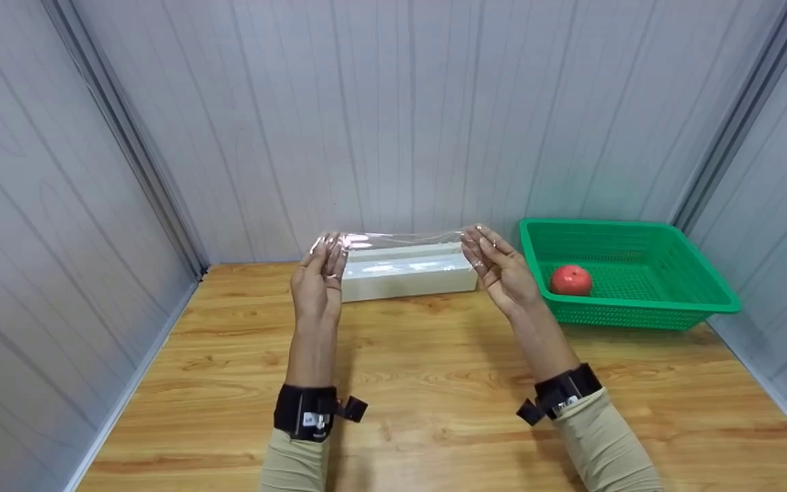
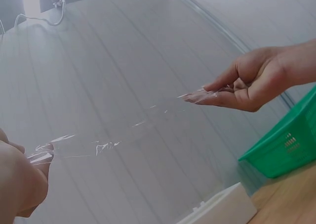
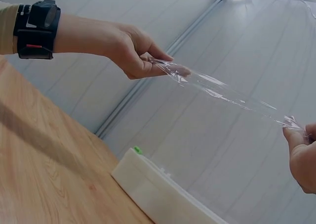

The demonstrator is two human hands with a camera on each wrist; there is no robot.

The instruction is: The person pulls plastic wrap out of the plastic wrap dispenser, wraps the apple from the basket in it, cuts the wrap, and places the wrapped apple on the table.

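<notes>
Head view, left to right: the left hand (image 1: 320, 273) pinches one end of a thin clear plastic film (image 1: 404, 238), stretched taut above the long white dispenser box (image 1: 407, 272); the right hand (image 1: 499, 268) pinches the other end. Pulling out looks underway; next likely calls for tearing it free. A red round fruit (image 1: 571, 280) lies in the green plastic basket (image 1: 694, 273).

A thin, glossy sheet of clear plastic film (image 1: 404, 238), wrinkled where it catches the light, stretches across the middle of the frame. Below it, a smooth, matt off-white plastic box (image 1: 404, 272) sits on a varnished wooden table (image 1: 434, 383) with visible grain. At right, a shiny red fruit (image 1: 570, 280) lies in a green perforated plastic basket (image 1: 680, 273). Ribbed, matt grey panels (image 1: 393, 116) line the walls.
</notes>
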